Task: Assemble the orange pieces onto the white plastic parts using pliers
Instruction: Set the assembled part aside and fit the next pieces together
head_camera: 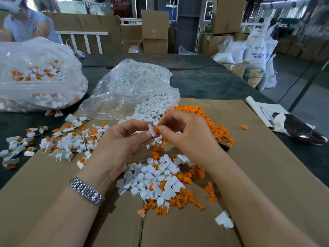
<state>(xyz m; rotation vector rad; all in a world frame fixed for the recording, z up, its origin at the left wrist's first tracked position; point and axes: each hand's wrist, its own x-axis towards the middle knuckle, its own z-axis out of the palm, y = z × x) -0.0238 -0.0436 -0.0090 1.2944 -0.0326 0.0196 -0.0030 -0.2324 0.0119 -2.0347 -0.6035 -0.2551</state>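
White part [152, 130] — pinched in left hand [122, 139] above the cardboard's [249, 157] middle, held steady as a seat. Orange piece [156, 129] — pinched by right hand [185, 134], pressed against it. Loose stock lies below, within reach. Pliers not seen.

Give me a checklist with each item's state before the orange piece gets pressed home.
1. White part pinched in left hand: ok.
2. Orange piece pinched in right hand: ok.
3. Orange piece touching the white part: ok.
4. Piece fully seated: cannot tell, fingers cover the joint.
5. Pliers within reach: not ok, none in view.
6. More loose stock on the cardboard: ok, orange pile and white pile both close by.
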